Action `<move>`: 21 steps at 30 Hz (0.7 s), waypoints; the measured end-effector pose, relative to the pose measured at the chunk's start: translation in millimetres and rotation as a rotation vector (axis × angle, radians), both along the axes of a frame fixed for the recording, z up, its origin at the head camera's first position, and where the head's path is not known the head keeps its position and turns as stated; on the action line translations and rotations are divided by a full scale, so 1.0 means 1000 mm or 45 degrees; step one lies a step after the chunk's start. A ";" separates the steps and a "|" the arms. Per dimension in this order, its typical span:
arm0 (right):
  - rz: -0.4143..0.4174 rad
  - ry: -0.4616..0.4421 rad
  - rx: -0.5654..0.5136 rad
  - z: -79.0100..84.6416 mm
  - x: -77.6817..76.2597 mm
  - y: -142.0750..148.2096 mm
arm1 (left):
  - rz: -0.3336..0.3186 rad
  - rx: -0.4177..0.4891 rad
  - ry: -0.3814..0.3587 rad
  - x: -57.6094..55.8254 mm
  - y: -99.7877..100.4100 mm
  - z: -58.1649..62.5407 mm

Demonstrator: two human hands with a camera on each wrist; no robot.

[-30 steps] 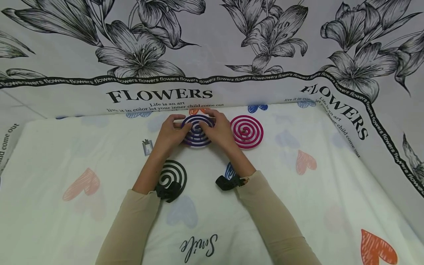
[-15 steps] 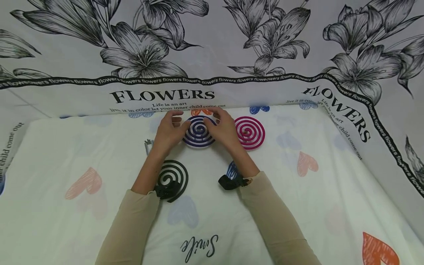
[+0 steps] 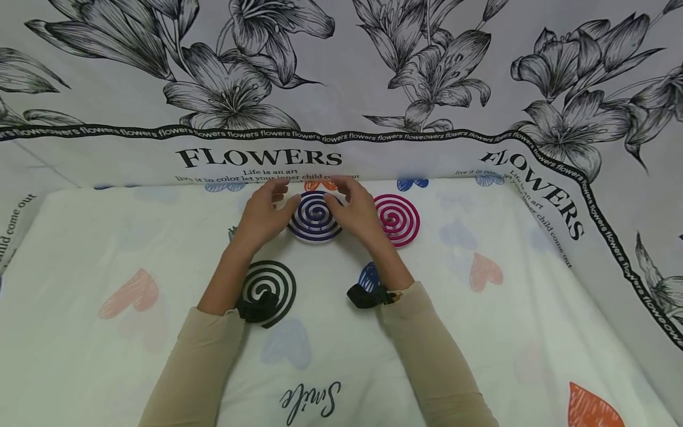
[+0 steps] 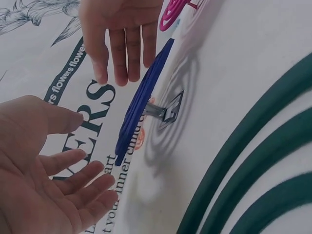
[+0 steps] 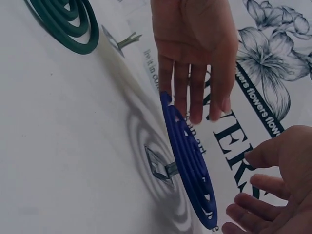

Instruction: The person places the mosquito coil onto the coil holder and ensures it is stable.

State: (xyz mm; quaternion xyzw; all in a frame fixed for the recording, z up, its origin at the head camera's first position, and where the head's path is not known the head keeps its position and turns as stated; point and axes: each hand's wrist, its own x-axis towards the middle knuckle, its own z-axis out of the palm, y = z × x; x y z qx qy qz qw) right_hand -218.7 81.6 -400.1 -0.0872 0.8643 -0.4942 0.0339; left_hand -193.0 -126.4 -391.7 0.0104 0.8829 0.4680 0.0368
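Note:
A dark blue mosquito coil [image 3: 316,216] sits raised on a small metal stand [image 4: 168,111], flat and level above the cloth. My left hand [image 3: 265,214] is just left of it, fingers spread and relaxed, holding nothing. On the opposite side my right hand [image 3: 354,210] is also relaxed, its thumb overlapping the coil's edge in the head view. Both wrist views show a gap between the coil and the nearer palm. Right of my right hand lies a pink mosquito coil [image 3: 397,219], and a dark green one [image 3: 285,284] lies partly under my left wrist.
Another small metal stand [image 5: 119,43] is on the cloth, mostly hidden behind my left hand in the head view. White cloth [image 3: 176,237] printed with hearts covers the table. A flower-printed sheet [image 3: 400,157] rises along the back edge.
A second ago both hands held the blue coil by its edges. The fingers have loosened and the hands have drawn apart, the left one farther, leaving the coil on its stand.

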 end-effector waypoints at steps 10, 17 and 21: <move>0.087 0.046 -0.002 -0.001 0.003 -0.002 | -0.031 -0.091 0.075 0.005 -0.013 0.011; 0.132 0.128 0.069 0.003 0.005 -0.005 | -0.060 -0.125 0.069 0.013 -0.017 0.013; 0.147 0.142 0.089 0.007 0.007 -0.006 | -0.104 -0.160 0.073 0.020 -0.018 0.012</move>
